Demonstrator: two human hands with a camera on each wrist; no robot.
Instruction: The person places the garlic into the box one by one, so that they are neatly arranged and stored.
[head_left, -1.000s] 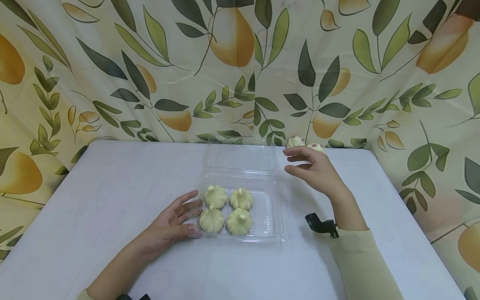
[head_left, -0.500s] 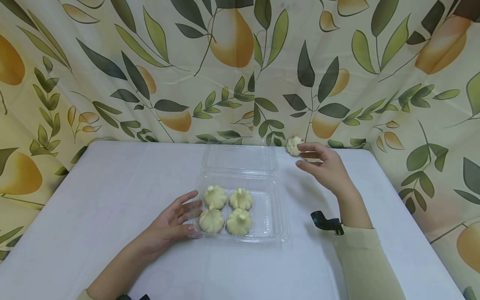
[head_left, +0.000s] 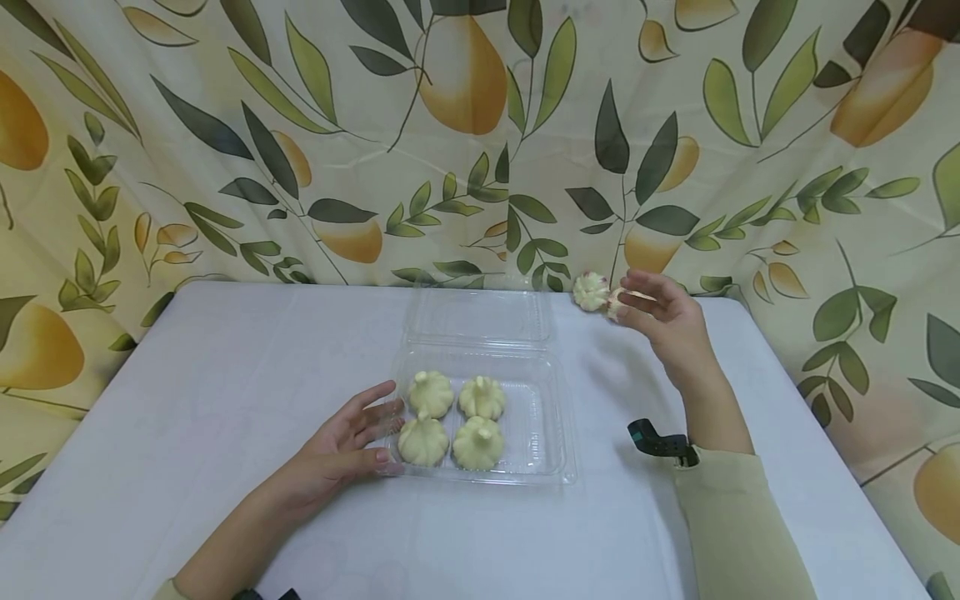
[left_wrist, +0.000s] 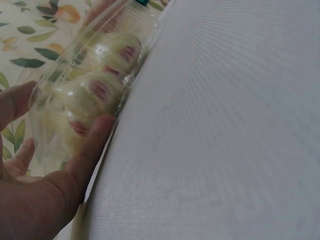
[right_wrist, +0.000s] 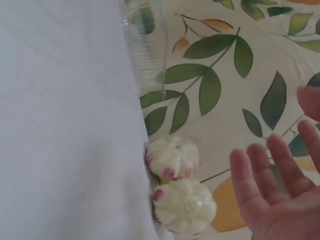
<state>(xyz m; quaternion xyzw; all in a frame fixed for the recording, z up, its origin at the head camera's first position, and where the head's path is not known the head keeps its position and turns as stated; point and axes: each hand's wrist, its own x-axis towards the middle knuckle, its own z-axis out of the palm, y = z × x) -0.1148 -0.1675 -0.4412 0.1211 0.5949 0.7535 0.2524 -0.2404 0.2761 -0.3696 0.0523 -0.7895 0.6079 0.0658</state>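
Head view: lower centre, four garlic bulbs (head_left: 478, 445) already inside the open clear box (head_left: 532, 417), left hand (head_left: 341, 454) at its edge; upper right, two loose bulbs (head_left: 591, 292) still outside, beside right hand (head_left: 671, 325). Left wrist: box at upper left, touched by uncurled fingers. Right wrist: lower right, fingers spread, empty.

Box (head_left: 536, 429) looks clear plastic, glossy, ribbed. Garlic (head_left: 478, 443) smooth, faintly shiny. Counter (head_left: 255, 358) matt. Backdrop (head_left: 225, 100) creased cloth.

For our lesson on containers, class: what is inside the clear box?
Four pale garlic bulbs sit in two rows of two toward the left of the box. Their undersides, and whatever lies directly beneath them, are hidden.
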